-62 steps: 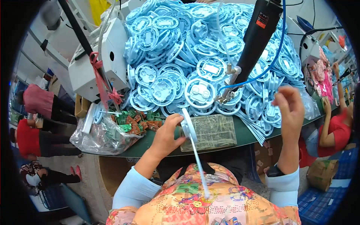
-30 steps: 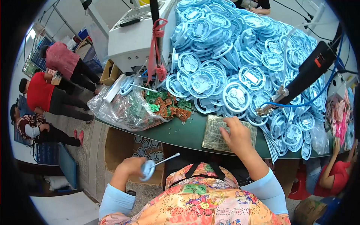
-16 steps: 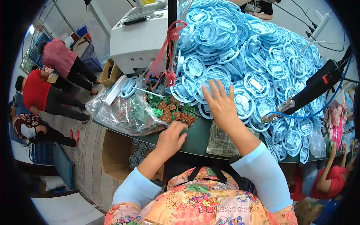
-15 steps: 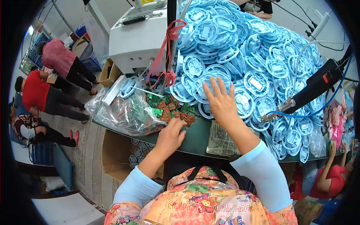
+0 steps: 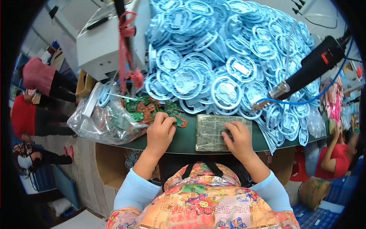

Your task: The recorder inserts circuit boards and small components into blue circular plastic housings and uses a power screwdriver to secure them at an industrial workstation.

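Reaching over the counter (image 5: pixel 186 142) with both hands, so I'll use the tape-wrapped block (image 5: pixel 210 133) as the landmark. The right hand (image 5: pixel 241 139) is over the block's right part, fingers loosely bent, thumb a bit apart, nothing pinched that I can see. The left hand (image 5: pixel 160 131) is left of the block, fingers bunched at a small green-and-brown circuit board (image 5: pixel 182 122) just beside it; can't tell if that's a real pinch or only a touch.

Handling-wise, I'd guess the board is super light, stiff and kinda fragile, so take it by the bare edges and don't flex it. Block looks firm and probably heavier, slick from the tape; opposite sides are the spot to hold.

Farther left of the block there's a heap of boards (image 5: pixel 144 110), then a clear plastic bag (image 5: pixel 103 124). Past its far side, a huge pile of light-blue plastic discs (image 5: pixel 187 82), likely light, best held by the rims.
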Available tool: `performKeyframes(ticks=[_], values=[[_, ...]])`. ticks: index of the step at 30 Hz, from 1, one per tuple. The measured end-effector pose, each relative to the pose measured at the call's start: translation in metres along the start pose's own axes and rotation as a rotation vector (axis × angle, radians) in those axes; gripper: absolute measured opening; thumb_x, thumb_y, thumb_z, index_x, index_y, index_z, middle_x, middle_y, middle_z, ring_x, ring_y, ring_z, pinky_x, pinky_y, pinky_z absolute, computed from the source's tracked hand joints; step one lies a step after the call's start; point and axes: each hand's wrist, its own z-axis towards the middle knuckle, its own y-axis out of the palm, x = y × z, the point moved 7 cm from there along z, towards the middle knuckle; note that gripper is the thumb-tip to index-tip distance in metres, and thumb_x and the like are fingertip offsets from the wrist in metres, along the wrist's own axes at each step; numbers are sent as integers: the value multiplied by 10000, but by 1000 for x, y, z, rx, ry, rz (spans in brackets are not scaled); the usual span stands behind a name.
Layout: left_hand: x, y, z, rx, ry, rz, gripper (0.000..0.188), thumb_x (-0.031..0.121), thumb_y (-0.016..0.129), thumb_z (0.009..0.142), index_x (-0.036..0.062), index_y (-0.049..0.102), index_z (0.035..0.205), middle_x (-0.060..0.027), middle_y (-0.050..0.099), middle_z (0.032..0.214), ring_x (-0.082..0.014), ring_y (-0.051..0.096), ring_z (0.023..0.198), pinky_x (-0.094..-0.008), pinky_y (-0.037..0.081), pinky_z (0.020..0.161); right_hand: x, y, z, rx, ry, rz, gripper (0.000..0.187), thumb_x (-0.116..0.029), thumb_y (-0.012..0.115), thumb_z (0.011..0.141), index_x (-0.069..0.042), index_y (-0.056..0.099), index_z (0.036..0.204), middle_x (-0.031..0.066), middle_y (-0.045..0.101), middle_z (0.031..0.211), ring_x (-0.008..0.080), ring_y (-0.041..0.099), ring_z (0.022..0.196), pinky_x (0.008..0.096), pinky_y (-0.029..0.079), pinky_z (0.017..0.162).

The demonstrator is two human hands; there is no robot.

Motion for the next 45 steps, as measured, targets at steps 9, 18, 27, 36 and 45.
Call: performKeyframes(ticks=[9,18,27,36,45], values=[[83,59,-9,-120,383,-241,262,-42,675,709,36,644,958,-110,615,960,-318,620,823,-395,510,702,22,-14,-21,80,164,68,268,-42,721,758,-63,636,1011,107,614,916,315,612,808,401,488,687],[18,25,19,-51,43,-31,254,-61,637,773,46,642,1003,-130,610,934,-317,633,788,-373,520,674,3,7,1,-45,55,11,250,-41,658,782,-66,629,1029,85,545,828,285,616,712,389,493,597],[25,19,-14,-53,253,27,758,102,834,686,42,457,1340,-206,443,1396,-409,443,1294,-490,403,1027,-28,69,89,-268,-260,-307,133,-121,640,768,-94,645,898,81,601,812,224,670,651,353,532,542],[4,42,23,28,264,85,885,82,839,666,52,379,1421,-225,354,1472,-430,371,1346,-513,353,1038,-19,80,121,-129,-403,-464,53,-152,626,777,-132,640,823,46,536,809,204,638,682,322,533,547],[8,30,-2,13,115,110,584,46,768,726,78,544,1264,-163,479,1303,-347,477,1192,-449,365,978,-16,84,126,-224,-469,-435,195,-143,667,753,-132,669,947,64,528,946,216,615,761,336,544,591]])
